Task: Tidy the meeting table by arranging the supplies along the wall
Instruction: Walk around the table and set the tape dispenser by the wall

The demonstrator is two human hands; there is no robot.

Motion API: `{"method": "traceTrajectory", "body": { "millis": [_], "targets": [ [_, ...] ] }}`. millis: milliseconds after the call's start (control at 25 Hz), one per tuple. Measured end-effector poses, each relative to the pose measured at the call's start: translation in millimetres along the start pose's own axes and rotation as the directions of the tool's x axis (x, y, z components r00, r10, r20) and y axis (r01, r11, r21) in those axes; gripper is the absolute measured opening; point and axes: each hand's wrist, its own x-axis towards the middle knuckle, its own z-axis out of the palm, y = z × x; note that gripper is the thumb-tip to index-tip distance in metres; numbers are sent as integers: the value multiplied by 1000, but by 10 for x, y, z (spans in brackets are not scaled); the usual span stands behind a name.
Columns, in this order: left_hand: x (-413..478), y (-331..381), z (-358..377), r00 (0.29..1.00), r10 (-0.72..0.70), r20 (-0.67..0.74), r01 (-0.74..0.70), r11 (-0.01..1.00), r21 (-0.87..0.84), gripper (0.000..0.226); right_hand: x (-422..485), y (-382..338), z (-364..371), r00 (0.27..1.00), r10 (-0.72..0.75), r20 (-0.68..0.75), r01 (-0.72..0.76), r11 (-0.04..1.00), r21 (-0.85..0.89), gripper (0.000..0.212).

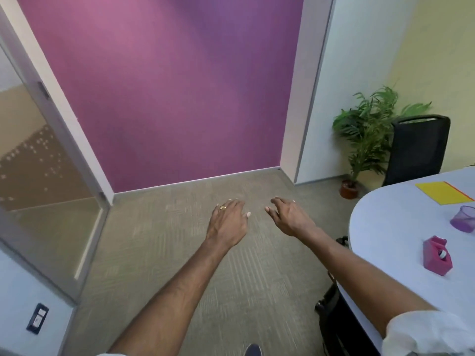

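My left hand (pixel 227 222) and my right hand (pixel 289 217) are stretched out over the carpet, palms down, fingers loosely apart, both holding nothing. A gold ring shows on the left hand. To the right is the rounded end of a pale meeting table (pixel 380 232). On it stand a pink tape dispenser (pixel 437 255), a purple mesh cup (pixel 464 218) and a yellow folder (pixel 443 192). Both hands are left of the table, well apart from these supplies.
A purple wall (pixel 167 93) faces me, with a glass door (pixel 38 176) at the left. A potted plant (pixel 365 134) and a black chair (pixel 419 147) stand in the far right corner. Another dark chair (pixel 331 312) sits under the table's edge. Grey carpet (pixel 154 240) lies ahead.
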Motion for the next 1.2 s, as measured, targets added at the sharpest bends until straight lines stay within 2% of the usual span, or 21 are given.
{"method": "traceTrajectory", "body": {
  "millis": [160,280,520,760,1000,1200],
  "targets": [
    [903,-168,257,996,71,50,-72,997,8,51,821,306,39,995,93,-21,-93,996,-5,55],
    [1568,-199,381,994,102,28,-103,995,4,50,1331,529,41,990,131,-48,-132,991,-19,53],
    [2643,-40,752,969,234,74,-231,972,-45,49,1928,989,47,966,246,-82,-250,967,-42,55],
    [3676,176,1275,890,428,158,-412,902,-128,51,2354,1589,118,895,436,-90,-442,895,-57,57],
    [4627,524,1542,725,661,196,-617,749,-243,55,2605,2006,-16,724,661,-200,-684,726,-74,53],
    [5078,1037,1746,581,791,191,-712,608,-352,54,2518,2307,-112,523,816,-248,-841,541,5,57]
  ]
}}
